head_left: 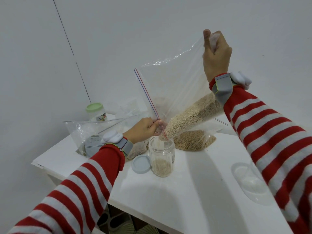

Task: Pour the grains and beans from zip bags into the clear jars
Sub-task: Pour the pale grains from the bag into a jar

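Clear plastic zip bag [168, 85] is hanging tilted over the open jar [161, 157], its lower corner dipping into the jar's mouth, pale grains [185, 119] piling toward that corner. The left hand [143, 130] is pinching the zip edge just above the jar, fingers [152, 126] curled. The right hand [217, 56] is gripping the bag's far corner high above the jar. A pale blue lid [141, 163] is lying on the white tabletop [194, 191], just left of the jar.

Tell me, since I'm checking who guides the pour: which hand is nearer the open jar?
Left. The left hand pinches the zip bag at its mouth, just above the open jar; the right hand grips the bag's far corner high up, above and right of it.
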Demonstrator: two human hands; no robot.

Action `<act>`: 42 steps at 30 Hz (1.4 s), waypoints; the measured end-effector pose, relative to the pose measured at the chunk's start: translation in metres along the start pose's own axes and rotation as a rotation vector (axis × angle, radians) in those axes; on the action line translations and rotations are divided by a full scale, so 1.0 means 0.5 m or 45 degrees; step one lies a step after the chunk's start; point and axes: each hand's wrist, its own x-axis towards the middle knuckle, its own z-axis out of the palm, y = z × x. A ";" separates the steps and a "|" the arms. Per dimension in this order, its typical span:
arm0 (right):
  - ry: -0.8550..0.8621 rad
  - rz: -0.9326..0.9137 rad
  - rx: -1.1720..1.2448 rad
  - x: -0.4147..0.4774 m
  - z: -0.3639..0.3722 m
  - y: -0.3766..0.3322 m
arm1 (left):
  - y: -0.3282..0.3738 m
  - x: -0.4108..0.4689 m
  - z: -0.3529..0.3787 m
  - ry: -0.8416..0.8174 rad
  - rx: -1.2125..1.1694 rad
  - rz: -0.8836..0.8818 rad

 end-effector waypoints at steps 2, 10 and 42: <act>-0.006 -0.008 0.006 0.000 0.001 -0.001 | -0.002 0.000 0.000 -0.001 0.017 0.015; -0.005 0.007 0.022 0.002 0.006 0.005 | -0.003 -0.001 0.003 -0.009 -0.028 -0.020; -0.028 -0.027 -0.002 -0.005 0.005 -0.015 | -0.015 -0.002 0.005 -0.031 -0.148 -0.021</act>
